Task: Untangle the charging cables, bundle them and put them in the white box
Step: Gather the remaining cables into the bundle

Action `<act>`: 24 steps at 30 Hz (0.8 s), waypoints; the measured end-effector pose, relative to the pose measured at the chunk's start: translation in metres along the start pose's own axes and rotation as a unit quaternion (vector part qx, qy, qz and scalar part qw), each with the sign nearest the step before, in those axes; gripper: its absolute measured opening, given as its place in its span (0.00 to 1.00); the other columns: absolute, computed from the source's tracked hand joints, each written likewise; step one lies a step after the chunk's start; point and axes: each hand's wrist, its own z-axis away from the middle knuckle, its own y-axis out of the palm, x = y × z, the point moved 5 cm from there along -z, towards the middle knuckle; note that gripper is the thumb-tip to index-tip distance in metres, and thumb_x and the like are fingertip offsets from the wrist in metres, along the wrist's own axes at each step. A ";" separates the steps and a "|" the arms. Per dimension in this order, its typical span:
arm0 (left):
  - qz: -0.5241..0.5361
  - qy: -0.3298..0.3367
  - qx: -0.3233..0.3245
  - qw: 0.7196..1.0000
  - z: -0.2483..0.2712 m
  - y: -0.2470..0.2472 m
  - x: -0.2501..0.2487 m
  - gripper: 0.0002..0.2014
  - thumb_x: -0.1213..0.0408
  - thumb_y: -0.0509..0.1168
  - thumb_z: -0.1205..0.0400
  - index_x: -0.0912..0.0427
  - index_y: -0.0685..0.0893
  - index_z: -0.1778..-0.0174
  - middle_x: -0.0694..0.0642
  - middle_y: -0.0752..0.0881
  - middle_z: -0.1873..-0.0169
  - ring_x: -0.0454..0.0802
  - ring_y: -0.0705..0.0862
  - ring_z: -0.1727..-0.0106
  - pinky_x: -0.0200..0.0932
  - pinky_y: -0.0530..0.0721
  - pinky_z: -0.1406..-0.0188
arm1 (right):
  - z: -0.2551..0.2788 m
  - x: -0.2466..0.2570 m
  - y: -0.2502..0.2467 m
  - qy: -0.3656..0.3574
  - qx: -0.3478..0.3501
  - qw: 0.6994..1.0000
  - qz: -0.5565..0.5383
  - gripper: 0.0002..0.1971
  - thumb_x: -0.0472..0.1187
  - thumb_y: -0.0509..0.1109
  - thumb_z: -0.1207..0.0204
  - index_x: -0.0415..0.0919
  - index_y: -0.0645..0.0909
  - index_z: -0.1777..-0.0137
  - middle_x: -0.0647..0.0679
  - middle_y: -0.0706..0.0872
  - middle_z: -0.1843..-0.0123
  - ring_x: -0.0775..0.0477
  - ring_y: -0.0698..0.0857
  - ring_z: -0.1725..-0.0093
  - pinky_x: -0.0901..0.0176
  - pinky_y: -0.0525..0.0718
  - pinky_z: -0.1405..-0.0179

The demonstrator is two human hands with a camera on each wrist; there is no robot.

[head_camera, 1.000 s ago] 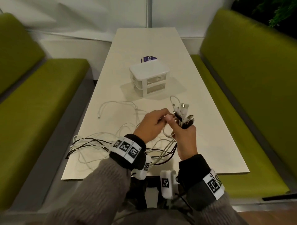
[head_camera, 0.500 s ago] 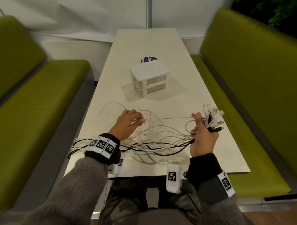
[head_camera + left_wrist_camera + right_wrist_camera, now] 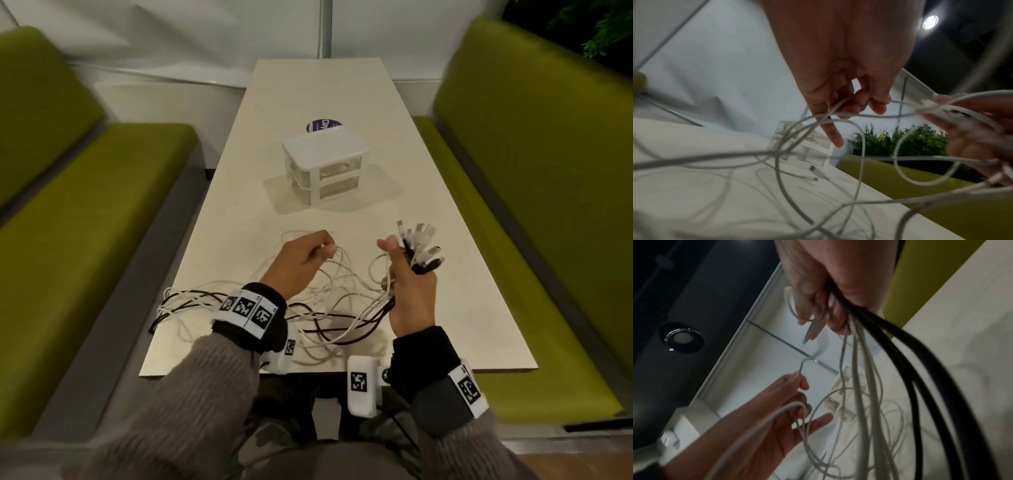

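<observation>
Several white and black charging cables point(image 3: 329, 308) lie tangled on the near part of the white table point(image 3: 445, 308). My right hand point(image 3: 411, 284) grips a bunch of their plug ends point(image 3: 421, 246), which stick up above its fist; black and white cords point(image 3: 900, 353) hang down from it. My left hand point(image 3: 301, 263) pinches one white cable point(image 3: 840, 113) between thumb and fingertips, to the left of the right hand. The white box point(image 3: 325, 168), with a lid and clear drawers, stands farther back at the table's middle.
Green benches point(image 3: 85, 222) run along both sides of the table. A round dark sticker point(image 3: 322, 125) lies behind the box. Some cable loops point(image 3: 168, 308) hang over the table's near left edge. A loose plug point(image 3: 813, 168) lies on the table.
The hands, first together, spread apart pulling a white cable taut. Now they have come closer again and the cable between them hangs slack.
</observation>
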 end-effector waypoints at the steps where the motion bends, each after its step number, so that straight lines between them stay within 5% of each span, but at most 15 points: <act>1: -0.007 0.015 -0.006 1.000 -0.001 0.004 -0.006 0.07 0.60 0.62 0.17 0.57 0.81 0.59 0.47 0.80 0.69 0.37 0.74 0.66 0.30 0.71 0.63 | 0.002 0.000 0.004 0.005 0.019 1.000 0.009 0.15 0.42 0.76 0.26 0.29 0.87 0.48 0.56 0.70 0.77 0.57 0.65 0.77 0.68 0.65 0.79; 8: 0.024 0.051 -0.009 0.998 -0.006 0.018 -0.021 0.05 0.63 0.64 0.18 0.58 0.82 0.59 0.45 0.78 0.68 0.40 0.73 0.66 0.30 0.69 0.65 | 0.007 0.000 0.016 -0.009 0.106 0.990 0.091 0.10 0.40 0.80 0.30 0.37 0.87 0.52 0.60 0.83 0.74 0.62 0.77 0.76 0.70 0.74 0.74; 12: 0.035 0.032 0.007 0.999 -0.006 0.015 -0.017 0.10 0.54 0.63 0.20 0.56 0.82 0.61 0.51 0.81 0.67 0.47 0.76 0.64 0.36 0.73 0.62 | 0.006 0.006 0.018 -0.021 0.133 0.984 0.118 0.04 0.36 0.80 0.31 0.38 0.87 0.60 0.56 0.87 0.70 0.60 0.84 0.68 0.73 0.78 0.67; 18: 0.003 -0.007 0.031 0.999 0.002 -0.020 0.012 0.10 0.56 0.62 0.18 0.53 0.81 0.63 0.46 0.84 0.66 0.37 0.79 0.63 0.26 0.73 0.59 | -0.008 0.006 -0.012 0.004 -0.022 1.000 0.020 0.05 0.31 0.78 0.30 0.40 0.85 0.61 0.50 0.84 0.65 0.54 0.80 0.64 0.62 0.77 0.63; 22: -0.021 -0.056 0.025 0.998 0.016 -0.037 0.042 0.10 0.58 0.57 0.14 0.56 0.78 0.59 0.48 0.86 0.63 0.44 0.79 0.61 0.44 0.77 0.52 | -0.015 0.006 -0.033 0.026 -0.112 0.992 -0.060 0.16 0.36 0.80 0.30 0.37 0.80 0.46 0.51 0.82 0.62 0.53 0.78 0.65 0.63 0.76 0.71; 24: -0.024 -0.057 0.017 0.998 0.019 -0.037 0.043 0.10 0.58 0.55 0.13 0.53 0.78 0.56 0.44 0.87 0.58 0.41 0.80 0.58 0.42 0.75 0.50 | -0.015 0.003 -0.034 0.034 -0.117 0.990 -0.065 0.21 0.39 0.81 0.31 0.37 0.77 0.41 0.51 0.78 0.63 0.54 0.75 0.67 0.67 0.75 0.77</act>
